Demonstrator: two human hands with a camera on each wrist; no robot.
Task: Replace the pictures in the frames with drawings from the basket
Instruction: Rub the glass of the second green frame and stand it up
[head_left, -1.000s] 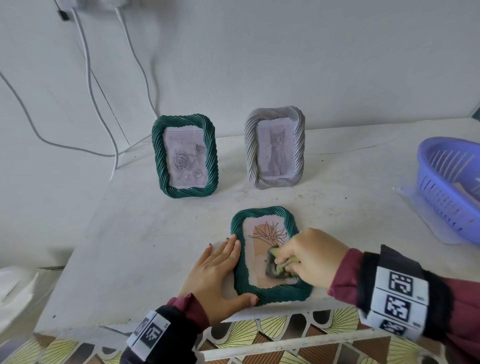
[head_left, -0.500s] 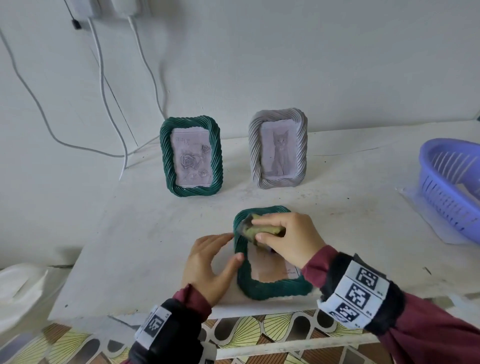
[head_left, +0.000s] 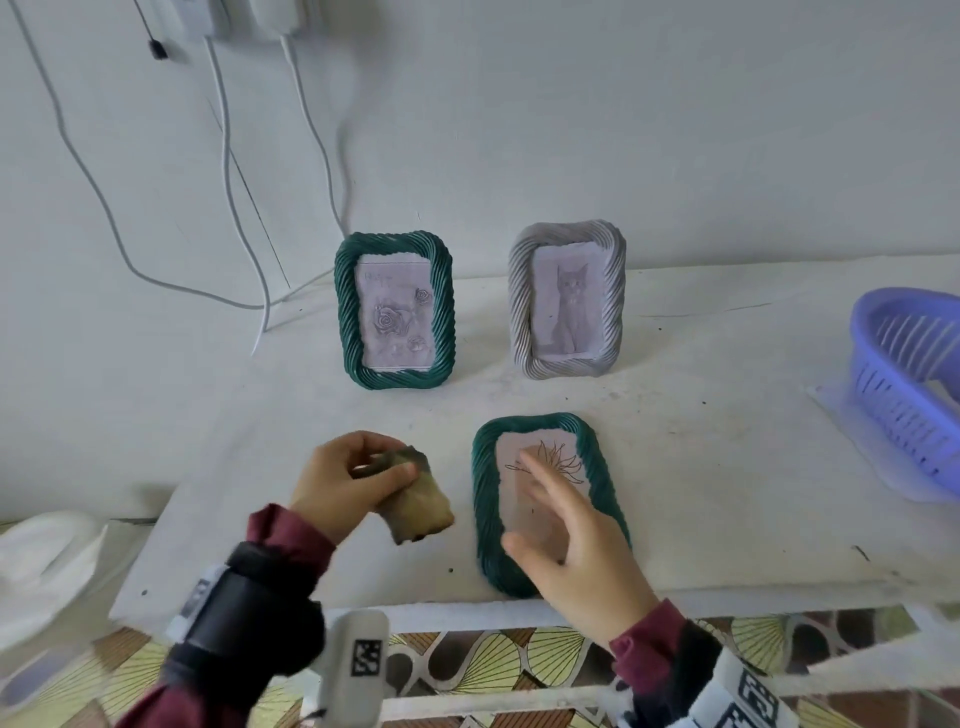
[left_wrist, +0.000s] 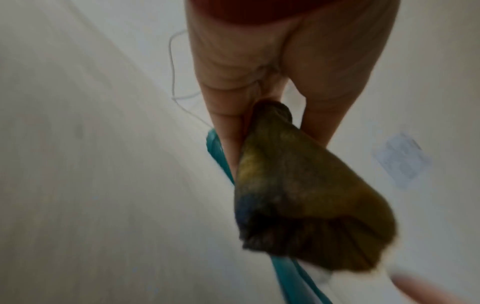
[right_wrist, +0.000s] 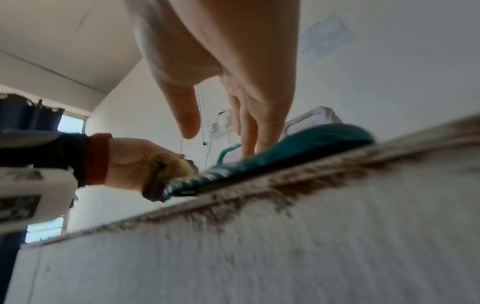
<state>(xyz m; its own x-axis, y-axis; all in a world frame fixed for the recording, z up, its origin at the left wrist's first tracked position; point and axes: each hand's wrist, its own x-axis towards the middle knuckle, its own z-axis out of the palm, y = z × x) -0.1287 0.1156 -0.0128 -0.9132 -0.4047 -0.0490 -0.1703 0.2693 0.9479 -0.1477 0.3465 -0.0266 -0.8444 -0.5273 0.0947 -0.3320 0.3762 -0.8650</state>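
Three frames (head_left: 549, 501): two upright, one flat under right hand (head_left: 574, 551).

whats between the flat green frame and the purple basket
Nothing: in the head view the stretch of white table between the flat green frame and the purple basket is bare, apart from a few small dark specks.

One frame (head_left: 540, 499) lies flat before two standing frames (head_left: 395, 312).

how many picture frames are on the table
3. A green frame stands at the back left, a grey frame stands to its right, and another green frame lies flat near the front edge under the right hand. None seems hidden.
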